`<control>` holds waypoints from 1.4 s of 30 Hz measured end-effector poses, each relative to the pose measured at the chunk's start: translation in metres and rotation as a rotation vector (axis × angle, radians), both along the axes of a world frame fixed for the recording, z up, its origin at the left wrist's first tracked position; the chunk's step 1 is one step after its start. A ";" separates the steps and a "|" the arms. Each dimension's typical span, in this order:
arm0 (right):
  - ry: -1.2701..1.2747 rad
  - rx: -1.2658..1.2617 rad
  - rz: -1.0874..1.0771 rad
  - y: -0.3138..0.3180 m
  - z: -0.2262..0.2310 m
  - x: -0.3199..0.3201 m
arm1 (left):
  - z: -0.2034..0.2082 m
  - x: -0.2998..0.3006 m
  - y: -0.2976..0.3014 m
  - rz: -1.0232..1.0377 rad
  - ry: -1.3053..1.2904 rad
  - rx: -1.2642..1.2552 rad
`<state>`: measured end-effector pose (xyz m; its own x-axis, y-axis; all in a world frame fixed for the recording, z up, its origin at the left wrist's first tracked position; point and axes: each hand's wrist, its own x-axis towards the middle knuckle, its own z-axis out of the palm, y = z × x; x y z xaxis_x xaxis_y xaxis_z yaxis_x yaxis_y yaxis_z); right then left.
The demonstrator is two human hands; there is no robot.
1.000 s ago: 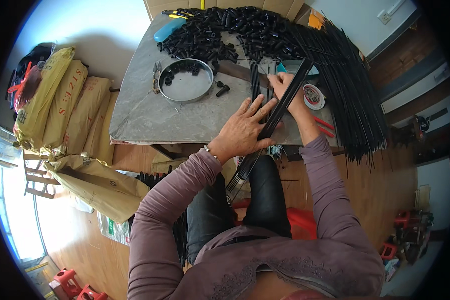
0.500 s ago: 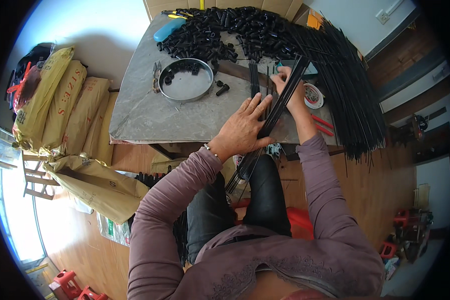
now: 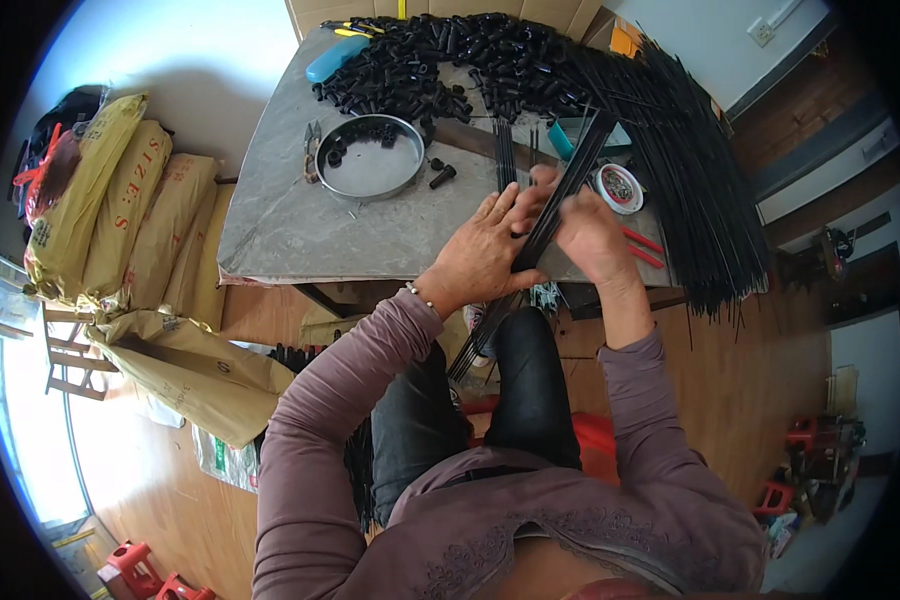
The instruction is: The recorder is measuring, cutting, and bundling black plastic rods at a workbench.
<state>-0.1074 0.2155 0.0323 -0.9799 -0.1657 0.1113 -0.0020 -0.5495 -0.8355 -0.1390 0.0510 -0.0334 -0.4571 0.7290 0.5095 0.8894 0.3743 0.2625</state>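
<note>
Because the bundle of long black rods (image 3: 574, 174) slants from over the table (image 3: 280, 230) down to the knees, the left hand (image 3: 475, 252) perhaps rests by it so it won't slip. Some thin black rods (image 3: 504, 152) lie near the left fingertips, maybe to be easy to reach. The left fingers are a little apart, with the thumb well out by the bundle. The right hand (image 3: 598, 242) has bent, blurry fingers at the bundle; I cannot tell if they pinch it.
</note>
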 end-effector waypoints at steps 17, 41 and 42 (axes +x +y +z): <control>0.176 0.481 -0.042 -0.013 -0.002 0.030 | 0.002 0.001 -0.015 0.025 -0.071 -0.031; 0.385 0.729 -0.357 -0.011 0.012 0.032 | 0.044 -0.001 -0.017 -0.308 -0.862 0.737; 0.407 0.767 -0.372 -0.011 0.013 0.033 | 0.061 -0.001 -0.015 -0.315 -0.852 0.731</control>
<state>-0.0744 0.2047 0.0452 -0.8945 -0.0204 0.4465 -0.4375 0.2446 -0.8653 -0.1404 0.0362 0.0272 -0.7049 0.5308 0.4706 0.3480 -0.3193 0.8814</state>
